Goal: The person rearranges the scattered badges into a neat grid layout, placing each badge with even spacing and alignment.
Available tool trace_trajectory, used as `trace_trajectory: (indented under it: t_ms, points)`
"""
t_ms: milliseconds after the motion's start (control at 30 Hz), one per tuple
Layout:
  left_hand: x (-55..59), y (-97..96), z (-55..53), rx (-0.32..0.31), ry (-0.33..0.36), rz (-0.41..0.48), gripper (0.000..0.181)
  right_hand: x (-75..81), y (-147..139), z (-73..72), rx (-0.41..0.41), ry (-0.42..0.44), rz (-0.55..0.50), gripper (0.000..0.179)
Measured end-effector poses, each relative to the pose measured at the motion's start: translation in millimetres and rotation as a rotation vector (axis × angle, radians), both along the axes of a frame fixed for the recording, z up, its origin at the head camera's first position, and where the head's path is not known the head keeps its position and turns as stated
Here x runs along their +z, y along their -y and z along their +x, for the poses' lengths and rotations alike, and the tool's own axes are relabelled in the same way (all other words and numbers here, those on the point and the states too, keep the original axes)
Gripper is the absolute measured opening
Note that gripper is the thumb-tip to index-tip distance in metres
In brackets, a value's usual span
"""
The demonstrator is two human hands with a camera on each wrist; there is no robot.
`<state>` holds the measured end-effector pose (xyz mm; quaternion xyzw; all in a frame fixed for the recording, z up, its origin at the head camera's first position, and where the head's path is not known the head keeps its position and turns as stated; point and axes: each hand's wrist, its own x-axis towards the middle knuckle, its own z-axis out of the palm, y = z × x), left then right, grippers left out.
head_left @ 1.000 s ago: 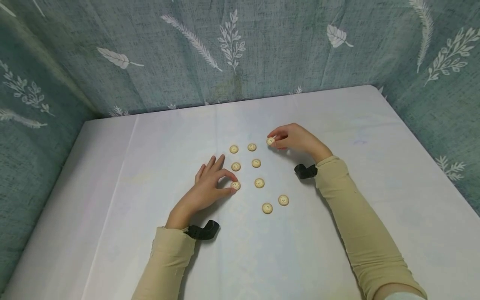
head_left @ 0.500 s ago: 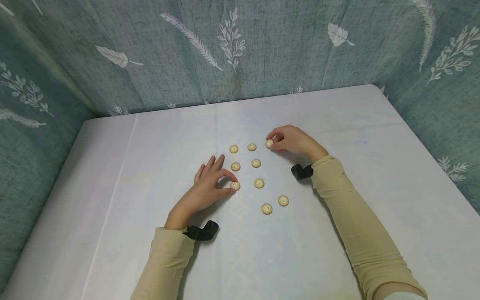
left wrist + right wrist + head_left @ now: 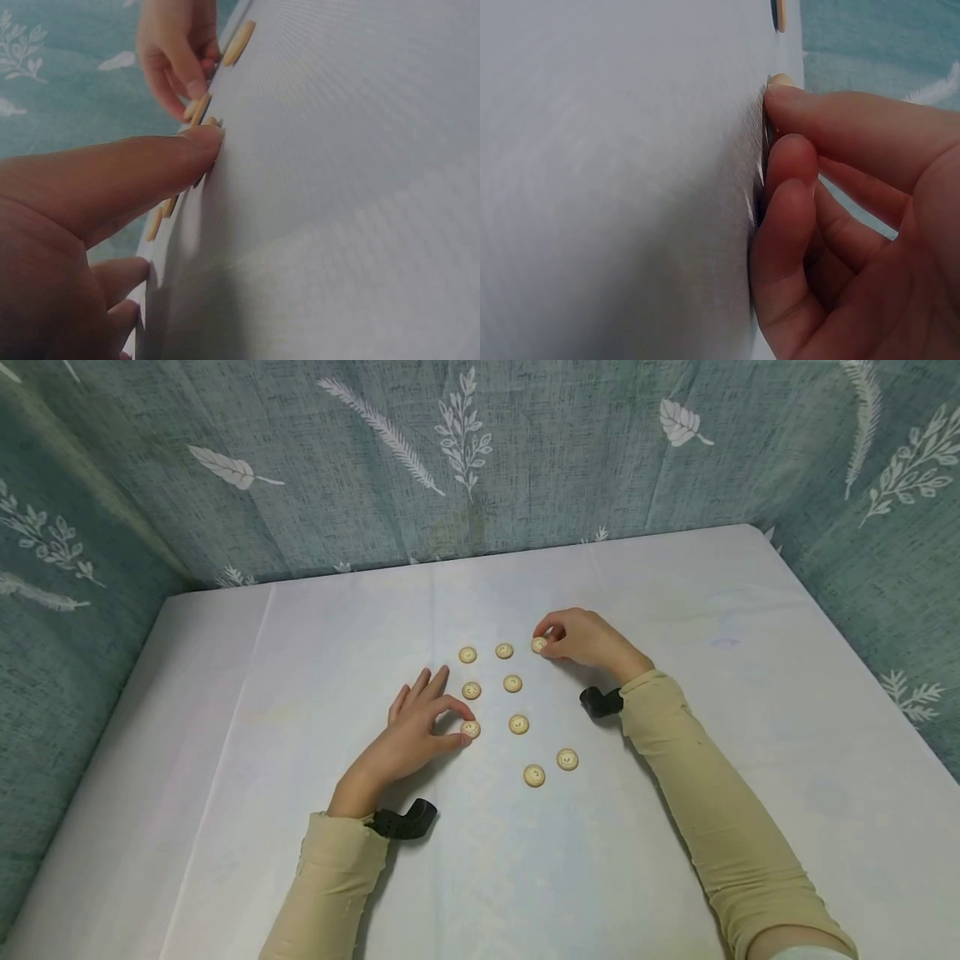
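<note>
In the head view, my left hand (image 3: 408, 739) pinches a round wooden button (image 3: 471, 728) between thumb and forefinger, its other fingers spread out. The left wrist view shows the thumb (image 3: 180, 157) lying right at the tabletop, hiding most of that button. Farther back on the right, my right hand (image 3: 588, 639) grips another wooden button (image 3: 538, 645) by its edge, low over the table. From the right wrist, just a sliver of this button (image 3: 781, 79) shows past the thumb, with the other fingers curled beside it.
Between the hands lie several more wooden buttons, among them a back one (image 3: 504, 651), a middle one (image 3: 518, 724) and a near pair with one button (image 3: 534, 776) on its left. A white cloth (image 3: 247, 735) covers the table; a green leaf-print curtain (image 3: 555, 452) stands behind.
My right hand and its button have shifted slightly left and toward me, down to the end of the back row. The left hand stays in place on its button.
</note>
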<state>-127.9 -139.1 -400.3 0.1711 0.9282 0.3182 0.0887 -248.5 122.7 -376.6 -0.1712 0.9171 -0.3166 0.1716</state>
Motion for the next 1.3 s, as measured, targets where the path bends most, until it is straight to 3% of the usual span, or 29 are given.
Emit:
trace_trajectory:
  t_ms: [1300]
  points:
    - [-0.5,-0.3,-0.9,-0.002,-0.004,-0.002,0.018,1.2,-0.6,1.4,-0.023,-0.007,0.004,0.025]
